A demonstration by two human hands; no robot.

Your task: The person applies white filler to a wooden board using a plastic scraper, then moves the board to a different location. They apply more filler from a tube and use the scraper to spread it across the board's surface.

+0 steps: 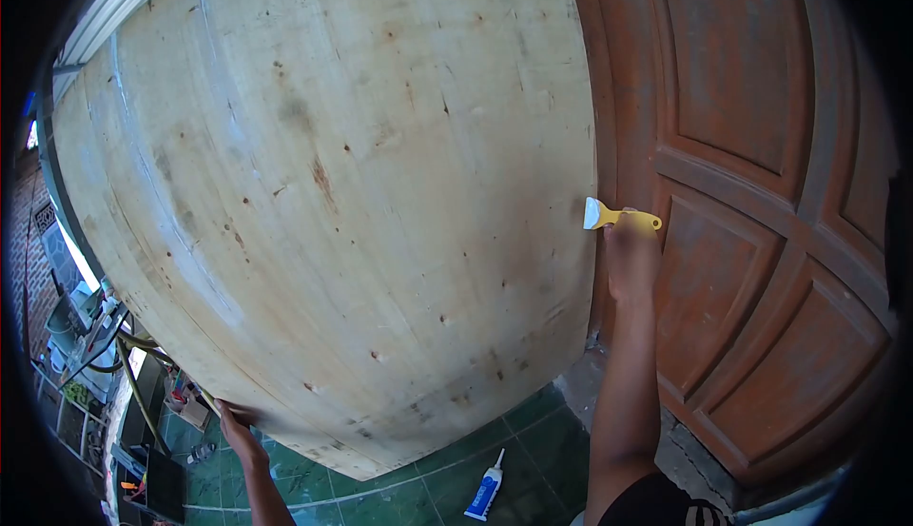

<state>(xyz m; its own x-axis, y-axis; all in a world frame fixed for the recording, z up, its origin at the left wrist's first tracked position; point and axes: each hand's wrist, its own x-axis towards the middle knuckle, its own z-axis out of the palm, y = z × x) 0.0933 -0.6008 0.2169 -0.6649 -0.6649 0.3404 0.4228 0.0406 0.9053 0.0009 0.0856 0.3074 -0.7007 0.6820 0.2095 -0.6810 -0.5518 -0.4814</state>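
Observation:
A large plywood sheet (380, 193) stands upright before me, with white smears of filler running down its left part. My right hand (631, 241) is closed around a yellow putty knife (642, 219), whose white-coated blade is at the sheet's right edge. Down at the lower left, my left hand (238, 427) grips the edge of the plywood, its fingers partly behind the sheet. A blue and white tube (486, 491) with a nozzle lies on the green tiles below the sheet.
A brown panelled wooden door (732, 193) stands right of the sheet. Green floor tiles (380, 505) run beneath. At the far left are a metal-framed chair (128, 374), a cardboard box (187, 407) with items in it and a dark box (162, 488) on the floor.

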